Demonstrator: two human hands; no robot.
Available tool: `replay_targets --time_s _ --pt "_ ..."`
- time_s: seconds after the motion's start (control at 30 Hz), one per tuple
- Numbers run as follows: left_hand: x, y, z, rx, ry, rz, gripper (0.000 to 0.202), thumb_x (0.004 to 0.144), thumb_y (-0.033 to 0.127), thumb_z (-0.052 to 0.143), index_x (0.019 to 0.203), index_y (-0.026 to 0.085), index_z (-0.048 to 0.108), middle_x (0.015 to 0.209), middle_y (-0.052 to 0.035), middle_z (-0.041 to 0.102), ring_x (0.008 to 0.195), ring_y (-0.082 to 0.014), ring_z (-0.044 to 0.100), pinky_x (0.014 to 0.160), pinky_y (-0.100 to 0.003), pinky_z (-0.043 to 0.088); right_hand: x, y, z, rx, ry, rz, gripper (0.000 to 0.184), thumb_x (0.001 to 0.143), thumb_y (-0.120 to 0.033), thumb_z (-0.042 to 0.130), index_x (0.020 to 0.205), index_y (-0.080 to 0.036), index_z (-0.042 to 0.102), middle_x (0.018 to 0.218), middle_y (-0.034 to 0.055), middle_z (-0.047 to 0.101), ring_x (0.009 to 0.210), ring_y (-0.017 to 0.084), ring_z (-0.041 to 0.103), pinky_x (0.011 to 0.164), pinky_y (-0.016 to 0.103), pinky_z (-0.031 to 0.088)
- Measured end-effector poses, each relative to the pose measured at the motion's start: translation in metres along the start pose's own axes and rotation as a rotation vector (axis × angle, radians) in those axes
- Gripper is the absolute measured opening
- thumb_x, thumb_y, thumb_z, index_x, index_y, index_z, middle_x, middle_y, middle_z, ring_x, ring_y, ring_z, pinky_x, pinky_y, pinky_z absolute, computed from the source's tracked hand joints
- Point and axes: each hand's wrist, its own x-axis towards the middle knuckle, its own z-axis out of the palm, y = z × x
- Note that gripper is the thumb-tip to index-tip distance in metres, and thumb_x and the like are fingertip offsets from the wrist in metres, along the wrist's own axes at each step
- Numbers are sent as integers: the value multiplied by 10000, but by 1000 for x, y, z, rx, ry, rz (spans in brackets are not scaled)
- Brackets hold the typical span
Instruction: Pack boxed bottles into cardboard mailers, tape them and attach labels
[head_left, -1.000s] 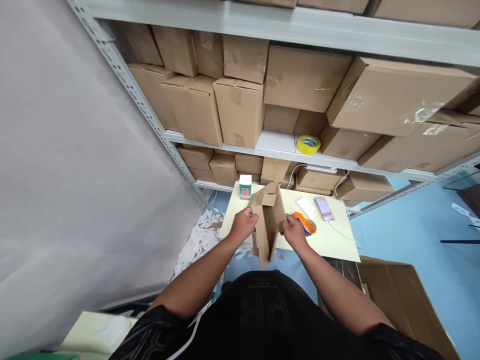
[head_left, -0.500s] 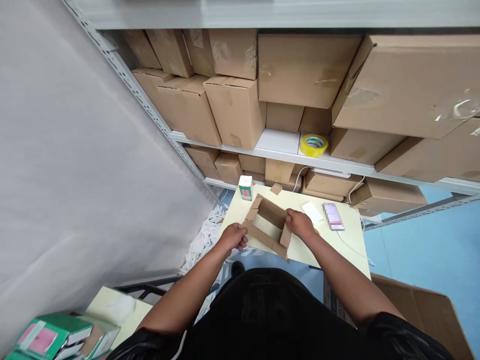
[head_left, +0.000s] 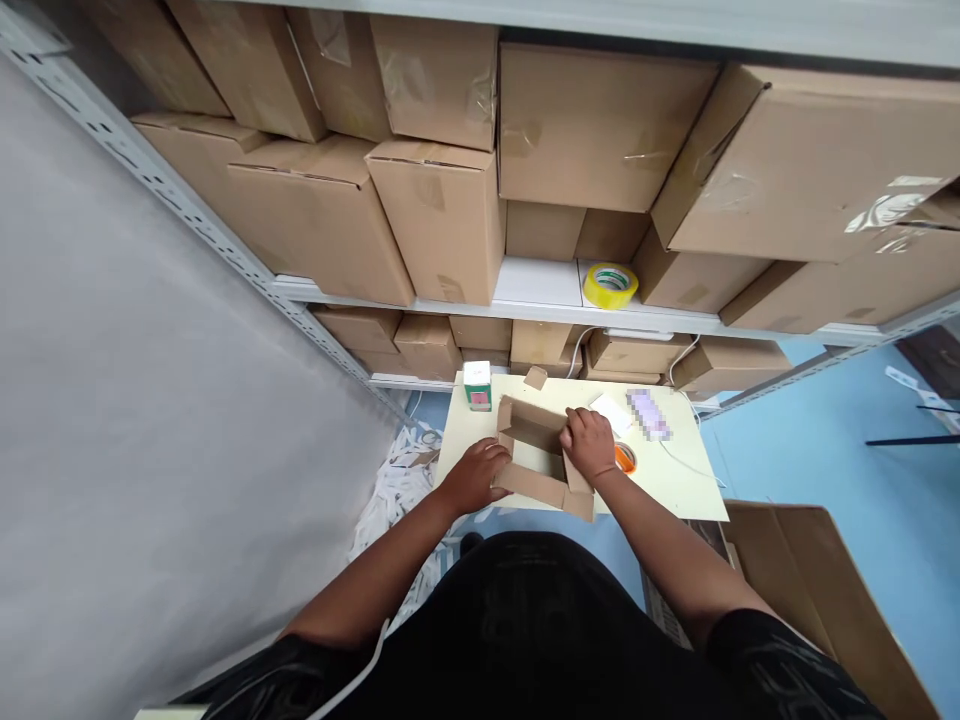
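Note:
An opened-out cardboard box is held over the pale yellow table, and the tabletop shows through it. My left hand grips its left side, fingers closed at the edge. On the right side, my right hand has its fingers curled over the cardboard wall. Just right of that wrist lies an orange tape roll. Behind the box, near the table's left corner, stands a small green and white box.
Shelves ahead hold several cardboard boxes and a yellow tape roll. A blurred-out phone-like item and white paper lie at the table's right. White paper strips cover the floor left. A large carton stands at lower right.
The cardboard box has been lowered and squared up, and my right hand now reaches over its top edge. The orange tape roll has come into sight. My view has shifted.

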Motion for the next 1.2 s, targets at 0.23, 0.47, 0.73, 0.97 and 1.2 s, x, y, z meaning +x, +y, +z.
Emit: replay_targets --time_s 0.23,0.47,0.73,0.97,1.2 --pt "-8 -10 -13 44 87 128 174 844 239 694 1006 182 667 1635 -143 356 1570 -370 202 1250 -569 313 16 0 2 -20 28 54 437 987 -254 451 1390 -139 575 1258 185 595 1125 334 486 992 472 337" --pt "-8 -16 -7 67 -44 164 242 845 186 647 1087 190 645 1555 -182 473 1452 -327 457 1171 -509 437 3 9 11 109 146 157 301 965 -353 520 1170 -179 656 1173 160 592 1133 338 491 1029 517 364" --pt "5 -3 -5 -89 15 32 156 976 343 584 947 214 666 1376 -128 644 1440 -268 481 1189 -460 431 -55 26 -12 574 174 278 522 968 -439 498 1428 -194 504 1331 176 570 1205 337 562 1017 535 480" --pt "19 11 15 -173 293 -282 366 888 284 659 1236 189 597 1309 -133 630 1291 -271 592 1133 -473 481 -98 7 0 838 109 332 514 987 -477 484 1434 -222 504 1410 162 535 1167 297 601 967 504 539" --pt "46 7 3 -188 305 -339 1009 771 204 735 1623 233 196 1668 -165 270 1535 -341 303 1193 -491 414 -71 4 16 726 85 390 649 884 -389 625 1472 -197 426 1316 164 545 1039 276 588 979 539 529"
